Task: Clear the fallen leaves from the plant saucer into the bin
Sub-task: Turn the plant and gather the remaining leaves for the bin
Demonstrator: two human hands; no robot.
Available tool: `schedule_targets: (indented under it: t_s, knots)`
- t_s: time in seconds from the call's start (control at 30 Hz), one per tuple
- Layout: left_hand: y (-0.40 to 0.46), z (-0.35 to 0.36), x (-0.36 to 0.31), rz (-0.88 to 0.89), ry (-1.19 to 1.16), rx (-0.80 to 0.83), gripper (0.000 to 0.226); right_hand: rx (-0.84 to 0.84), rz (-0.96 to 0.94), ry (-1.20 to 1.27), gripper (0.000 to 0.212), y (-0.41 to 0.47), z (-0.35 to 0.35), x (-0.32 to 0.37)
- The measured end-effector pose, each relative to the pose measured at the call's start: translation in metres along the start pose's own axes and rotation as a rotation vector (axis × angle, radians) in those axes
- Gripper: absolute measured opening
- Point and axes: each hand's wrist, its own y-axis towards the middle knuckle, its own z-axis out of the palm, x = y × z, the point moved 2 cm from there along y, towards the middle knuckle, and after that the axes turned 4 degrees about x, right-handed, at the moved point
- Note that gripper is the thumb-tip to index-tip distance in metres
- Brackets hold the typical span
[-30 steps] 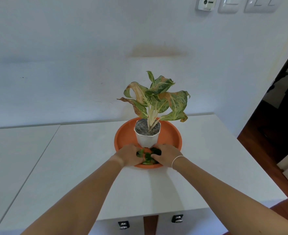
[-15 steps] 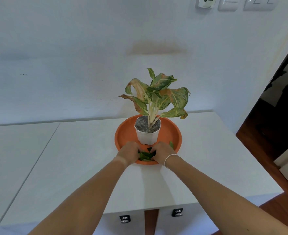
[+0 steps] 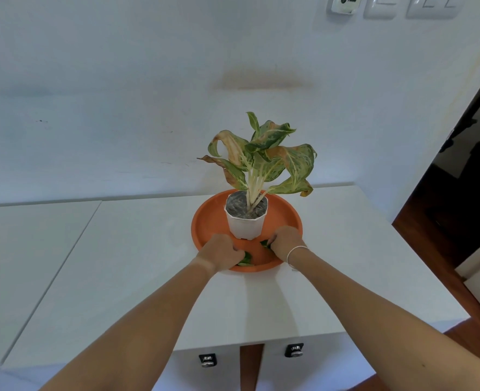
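Observation:
An orange plant saucer (image 3: 207, 221) sits on the white table with a white pot (image 3: 245, 225) holding a variegated plant (image 3: 261, 156). Both hands are over the saucer's near side, in front of the pot. My left hand (image 3: 221, 253) is closed on green fallen leaves (image 3: 245, 259) that stick out by its fingers. My right hand (image 3: 285, 241) is closed on more leaves (image 3: 265, 244), a green tip showing at its knuckles. The bare orange floor shows between the hands. No bin is in view.
The white table (image 3: 148, 277) runs left with a seam to a second top (image 3: 21, 263). Its right edge drops to a wooden floor (image 3: 430, 244) and a dark doorway (image 3: 473, 165). A wall stands close behind the plant, with switches (image 3: 427, 7) high up.
The hands were together over one pile of leaves in front of the pot. Now they have drawn apart, each closed on a share of the leaves.

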Motion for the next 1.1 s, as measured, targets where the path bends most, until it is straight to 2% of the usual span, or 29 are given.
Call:
schedule_targets:
  t_s: [0.13,0.27,0.47,0.6,0.77,0.87,1.1]
  knots:
    - [0.003,0.007,-0.002,-0.011,0.029,0.013,0.039,-0.037,0.011,0.019,0.031,-0.003,-0.021,-0.008]
    - [0.004,0.013,-0.009,-0.017,0.09,-0.059,0.042,-0.056,0.001,-0.038,0.029,0.004,-0.02,-0.013]
    - [0.006,0.018,-0.013,0.0,0.109,-0.088,0.033,-0.08,-0.074,-0.179,0.031,0.002,-0.018,-0.013]
    - [0.008,0.021,-0.008,0.014,0.038,-0.081,0.016,-0.036,-0.094,-0.241,0.034,0.003,-0.013,-0.01]
    - [0.006,0.019,-0.01,-0.016,-0.07,-0.124,0.026,0.034,-0.076,-0.237,0.033,0.003,-0.012,-0.005]
    - [0.007,0.019,-0.012,-0.037,-0.093,-0.133,0.045,0.038,-0.108,-0.243,0.031,0.001,-0.012,-0.004]
    - [0.003,0.018,-0.009,-0.07,0.063,-0.117,0.036,0.0,-0.117,-0.246,0.034,-0.003,-0.008,-0.006]
